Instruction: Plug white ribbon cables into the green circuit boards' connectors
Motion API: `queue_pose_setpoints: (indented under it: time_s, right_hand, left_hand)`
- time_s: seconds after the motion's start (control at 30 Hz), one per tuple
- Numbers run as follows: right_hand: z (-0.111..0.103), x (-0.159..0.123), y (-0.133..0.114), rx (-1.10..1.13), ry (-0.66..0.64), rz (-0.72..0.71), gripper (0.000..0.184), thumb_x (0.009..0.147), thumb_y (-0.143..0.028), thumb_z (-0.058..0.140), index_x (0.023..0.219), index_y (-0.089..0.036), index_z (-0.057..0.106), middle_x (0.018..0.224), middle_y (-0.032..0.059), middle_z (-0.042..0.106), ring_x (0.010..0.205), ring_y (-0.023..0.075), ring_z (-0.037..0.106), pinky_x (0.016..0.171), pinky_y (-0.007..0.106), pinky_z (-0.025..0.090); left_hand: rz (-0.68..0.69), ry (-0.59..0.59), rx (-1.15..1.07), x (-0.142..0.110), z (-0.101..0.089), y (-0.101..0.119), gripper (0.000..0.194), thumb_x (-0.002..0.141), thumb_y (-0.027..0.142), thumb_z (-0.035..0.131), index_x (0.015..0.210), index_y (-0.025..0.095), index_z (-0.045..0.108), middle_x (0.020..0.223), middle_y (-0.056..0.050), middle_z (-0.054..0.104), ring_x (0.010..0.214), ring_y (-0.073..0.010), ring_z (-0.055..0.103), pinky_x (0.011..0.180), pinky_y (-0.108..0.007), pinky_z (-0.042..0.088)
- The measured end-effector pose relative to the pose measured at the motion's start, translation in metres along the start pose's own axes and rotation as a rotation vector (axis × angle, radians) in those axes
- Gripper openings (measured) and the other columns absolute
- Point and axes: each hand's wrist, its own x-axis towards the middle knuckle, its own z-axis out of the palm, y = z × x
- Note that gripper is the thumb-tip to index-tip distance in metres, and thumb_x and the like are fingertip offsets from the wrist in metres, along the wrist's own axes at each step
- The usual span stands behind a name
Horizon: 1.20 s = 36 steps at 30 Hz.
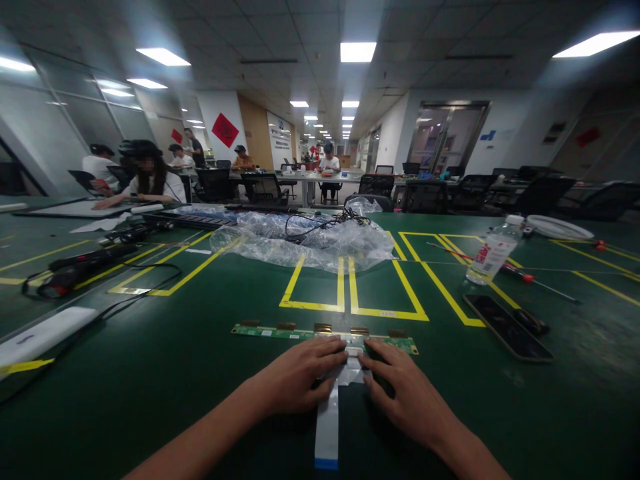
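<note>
As the cable [327,430] lies end-on to us, its blue tip [327,463] is nearest: flat, white, smooth, probably light and bendy, best taken by its edges behind that tip, since a sharp crease could hurt it. Up to the hands now! The left hand [305,373] has its fingers bent and bunched, thumb beside the cable; the right hand [403,387] faces it, fingers loosely spread, tips near the middle of the board [273,333]. Does either one pinch anything? I cannot tell. Between them, a translucent flap [353,375], glossy, looking thin and slippery. Just beyond lies the board, a long, narrow green strip flat on the worktop [240,287], brownish-gold tabs [323,328] along its far edge. Stiff yet fragile, I'd judge, and light: hold it by the ends, off those tabs! Further out, yellow tape [315,306] marks crisp outlines; over right, the phone [507,328], a dark slab, then a clear bottle [493,252]. And beyond, crinkled, shiny wrap [305,250] in a heap, thin black wires [345,219] looped on top.
</note>
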Motion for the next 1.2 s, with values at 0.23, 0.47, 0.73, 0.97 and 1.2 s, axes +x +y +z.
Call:
queue_pose_setpoints:
  time_s: [0.23, 0.47, 0.73, 0.97, 1.2]
  right_hand:
    - [0.0005, 0.0012, 0.0020, 0.018, 0.000, 0.004, 0.045, 0.097, -0.044, 0.051, 0.139, -0.029, 0.059, 0.155, 0.0070, 0.044, 0.143, 0.0303, 0.036, 0.118, 0.054, 0.027]
    - [0.0020, -0.0003, 0.0050, 0.028, 0.004, -0.017, 0.048, 0.095, -0.040, 0.054, 0.142, -0.030, 0.054, 0.155, 0.0048, 0.044, 0.144, 0.0275, 0.035, 0.119, 0.051, 0.026]
    - [-0.0012, 0.0006, 0.0023, 0.047, -0.009, -0.056, 0.055, 0.097, -0.038, 0.051, 0.150, -0.024, 0.044, 0.155, 0.0067, 0.044, 0.144, 0.0253, 0.035, 0.121, 0.049, 0.023]
    - [-0.0008, -0.0003, 0.0001, 0.067, -0.015, -0.123, 0.054, 0.097, -0.035, 0.050, 0.150, -0.025, 0.043, 0.154, 0.0048, 0.045, 0.144, 0.0237, 0.036, 0.122, 0.047, 0.023]
    - [-0.0005, -0.0002, -0.0027, 0.105, -0.018, -0.138, 0.054, 0.100, -0.035, 0.045, 0.153, -0.024, 0.038, 0.154, 0.0061, 0.044, 0.144, 0.0250, 0.036, 0.122, 0.050, 0.022]
  left_hand:
    - [-0.005, 0.034, -0.016, -0.0005, 0.0035, -0.0018, 0.057, 0.091, 0.021, 0.056, 0.148, 0.024, 0.046, 0.152, -0.010, 0.046, 0.141, -0.0289, 0.042, 0.116, -0.049, 0.034]
    - [0.036, 0.074, -0.007, 0.0015, 0.0068, -0.0039, 0.054, 0.090, 0.019, 0.055, 0.144, 0.023, 0.049, 0.149, -0.009, 0.051, 0.138, -0.0263, 0.045, 0.116, -0.046, 0.035]
    - [0.045, 0.056, 0.035, 0.0033, 0.0035, -0.0021, 0.052, 0.091, 0.020, 0.055, 0.143, 0.022, 0.049, 0.145, -0.008, 0.054, 0.136, -0.0263, 0.047, 0.114, -0.046, 0.037]
    - [0.078, 0.018, 0.048, 0.0015, -0.0004, 0.0014, 0.053, 0.094, 0.022, 0.052, 0.147, 0.024, 0.045, 0.153, -0.010, 0.045, 0.142, -0.0287, 0.039, 0.118, -0.049, 0.030]
    - [0.069, -0.051, -0.011, 0.0000, -0.0014, 0.0004, 0.059, 0.096, 0.020, 0.049, 0.153, 0.026, 0.036, 0.159, -0.006, 0.035, 0.147, -0.0248, 0.032, 0.121, -0.047, 0.024]
